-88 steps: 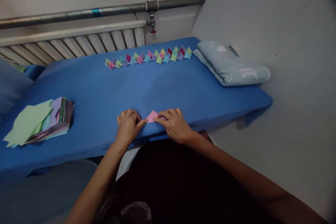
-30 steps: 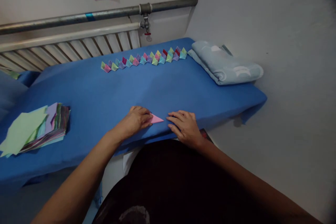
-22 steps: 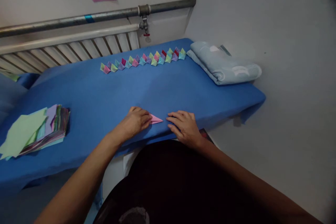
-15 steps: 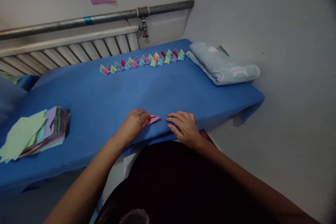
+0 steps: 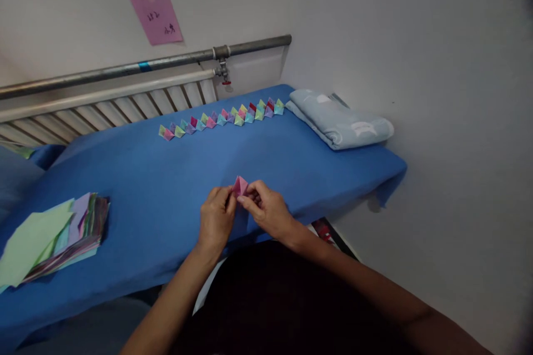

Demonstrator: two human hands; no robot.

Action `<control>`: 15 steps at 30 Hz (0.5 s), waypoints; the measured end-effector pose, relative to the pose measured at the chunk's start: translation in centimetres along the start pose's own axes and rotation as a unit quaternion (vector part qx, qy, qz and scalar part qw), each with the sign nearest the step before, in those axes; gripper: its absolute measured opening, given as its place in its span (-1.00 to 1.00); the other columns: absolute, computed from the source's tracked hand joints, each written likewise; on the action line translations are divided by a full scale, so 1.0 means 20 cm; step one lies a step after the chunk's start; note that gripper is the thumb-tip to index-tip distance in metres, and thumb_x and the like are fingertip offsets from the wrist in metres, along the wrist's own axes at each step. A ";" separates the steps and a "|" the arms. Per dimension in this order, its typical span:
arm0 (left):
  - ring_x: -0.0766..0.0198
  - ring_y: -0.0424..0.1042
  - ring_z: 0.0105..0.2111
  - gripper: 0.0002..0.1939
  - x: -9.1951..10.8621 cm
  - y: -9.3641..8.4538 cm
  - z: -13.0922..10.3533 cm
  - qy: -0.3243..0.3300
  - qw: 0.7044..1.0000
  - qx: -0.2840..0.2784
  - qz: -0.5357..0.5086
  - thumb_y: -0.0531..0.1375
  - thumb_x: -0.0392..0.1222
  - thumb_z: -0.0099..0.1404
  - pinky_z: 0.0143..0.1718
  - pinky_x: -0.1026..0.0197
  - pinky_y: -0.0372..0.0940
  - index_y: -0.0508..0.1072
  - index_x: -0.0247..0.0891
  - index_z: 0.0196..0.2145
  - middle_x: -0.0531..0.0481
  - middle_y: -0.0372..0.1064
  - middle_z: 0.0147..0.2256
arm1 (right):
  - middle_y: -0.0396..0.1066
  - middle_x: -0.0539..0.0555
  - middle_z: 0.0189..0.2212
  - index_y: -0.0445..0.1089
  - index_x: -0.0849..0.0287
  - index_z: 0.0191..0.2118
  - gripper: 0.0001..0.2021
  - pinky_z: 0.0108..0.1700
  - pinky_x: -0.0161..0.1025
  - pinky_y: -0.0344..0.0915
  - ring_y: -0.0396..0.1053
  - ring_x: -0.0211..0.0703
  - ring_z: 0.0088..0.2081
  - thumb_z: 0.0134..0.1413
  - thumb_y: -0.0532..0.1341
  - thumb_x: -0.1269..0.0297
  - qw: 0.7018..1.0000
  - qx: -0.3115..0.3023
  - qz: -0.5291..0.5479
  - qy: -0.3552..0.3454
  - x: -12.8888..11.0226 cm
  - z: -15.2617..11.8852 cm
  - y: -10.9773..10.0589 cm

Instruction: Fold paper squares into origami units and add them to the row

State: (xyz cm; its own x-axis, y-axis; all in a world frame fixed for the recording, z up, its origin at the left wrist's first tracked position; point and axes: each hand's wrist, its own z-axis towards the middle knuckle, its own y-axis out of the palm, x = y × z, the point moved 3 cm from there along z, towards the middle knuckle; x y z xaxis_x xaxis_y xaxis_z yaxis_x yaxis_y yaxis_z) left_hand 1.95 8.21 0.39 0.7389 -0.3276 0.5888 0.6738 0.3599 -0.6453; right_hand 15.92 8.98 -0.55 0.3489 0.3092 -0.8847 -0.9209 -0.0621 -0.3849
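A small pink folded paper piece [image 5: 240,185] is pinched between my two hands just above the blue-covered surface [image 5: 183,169]. My left hand [image 5: 216,215] grips its left side, with thumb and fingers pressed together. On the opposite side, my right hand [image 5: 268,208] holds it by thumb and fingertips. The lower part of the paper is hidden by my fingers. Beyond my hands lies a long row of folded paper pieces [image 5: 224,118] in several colours, set in two staggered lines.
To the left is a stack of coloured paper sheets [image 5: 54,238], pale green on top. A folded light-blue blanket [image 5: 341,122] lies at the far right by the wall. Behind the bed stand a radiator [image 5: 125,108] and a metal pipe [image 5: 175,61].
My right hand has moved left and taken hold of the pink paper. The paper, formerly flat and low under my left hand, now stands raised and opened out. The view has tilted upward.
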 end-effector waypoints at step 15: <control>0.29 0.44 -0.41 -0.88 0.03 0.03 0.01 -0.139 0.985 -0.058 -0.079 0.16 -0.23 0.24 -0.27 0.21 0.31 0.50 -0.22 -0.28 0.00 0.48 -0.35 | 0.46 -0.01 -0.42 0.32 0.07 -0.15 -0.85 -0.32 -0.29 0.25 0.39 -0.22 -0.42 0.19 0.08 0.36 0.998 0.009 -0.060 -0.008 0.05 0.01 -0.02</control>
State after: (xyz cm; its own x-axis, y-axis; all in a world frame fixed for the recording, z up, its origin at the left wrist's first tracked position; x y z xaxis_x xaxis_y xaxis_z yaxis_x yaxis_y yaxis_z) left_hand 2.77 8.45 0.36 0.6070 -0.1141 0.7865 0.7879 0.2158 -0.5768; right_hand 16.70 9.52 -1.24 0.4535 0.3291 -0.8283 -0.8761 -0.0060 -0.4821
